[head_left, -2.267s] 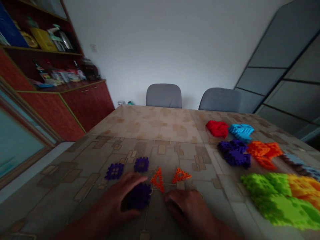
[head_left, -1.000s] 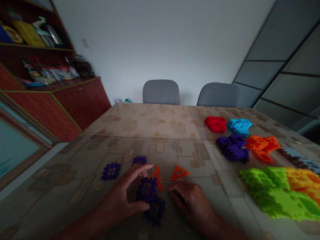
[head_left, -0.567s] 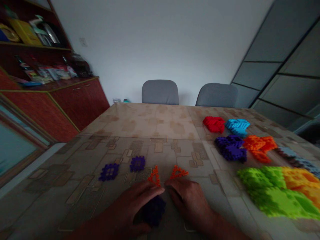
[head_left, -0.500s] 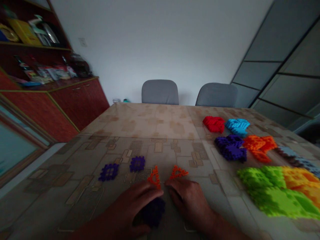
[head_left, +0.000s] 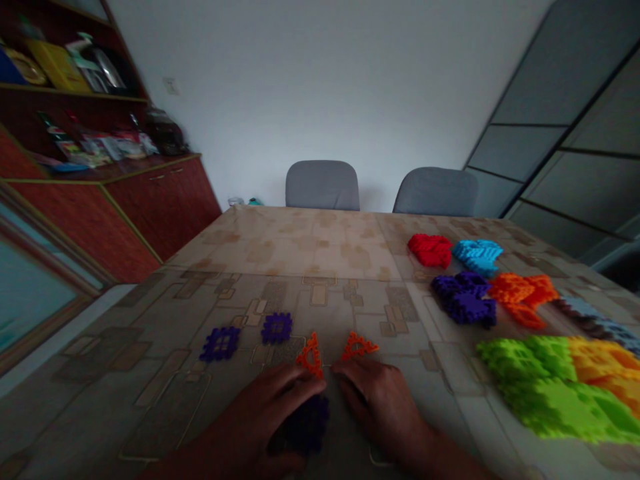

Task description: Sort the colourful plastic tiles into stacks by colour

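My left hand is low in the middle, its fingers and thumb curved around a dark purple square piece with toothed edges. Much of that piece is in shadow or covered. The left fingertips also reach the lower end of an orange triangular piece. My right hand has its fingers drawn together, the tips at the near corner of a second orange triangular piece. Whether it pinches or only presses that piece is hard to see. Two purple square pieces, one further left and one nearer, lie flat beyond my left hand.
Piles of interlocking pieces line the table's right side: red, light blue, purple, orange, green, yellow and grey. Two grey chairs stand behind the patterned tablecloth.
The whole view has shifted slightly, so things appear a little further right. My hands and the pieces keep their places relative to one another.
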